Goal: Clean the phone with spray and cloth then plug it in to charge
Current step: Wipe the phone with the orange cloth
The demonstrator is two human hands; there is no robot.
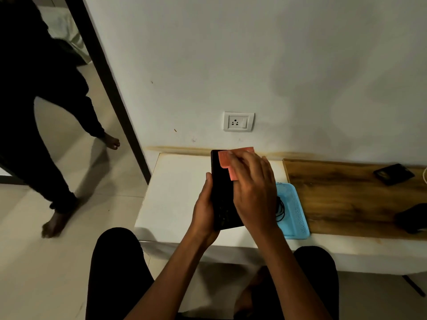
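Observation:
My left hand [204,213] grips a black phone [221,181] by its lower left edge and holds it above the white table [175,195]. My right hand [253,192] presses a pink cloth [227,161] flat against the phone's upper face, and the hand covers most of the cloth. A black cable [280,209] lies coiled in a blue perforated tray [294,211] just right of my hands. A white wall socket [238,121] with a switch sits on the wall above the table. No spray bottle is in view.
A wooden board [346,199] covers the table's right part, with a black case-like object [394,174] at the back and a dark object [412,218] at the right edge. A barefoot person [53,125] in dark clothes stands at the left by a dark door frame [111,84].

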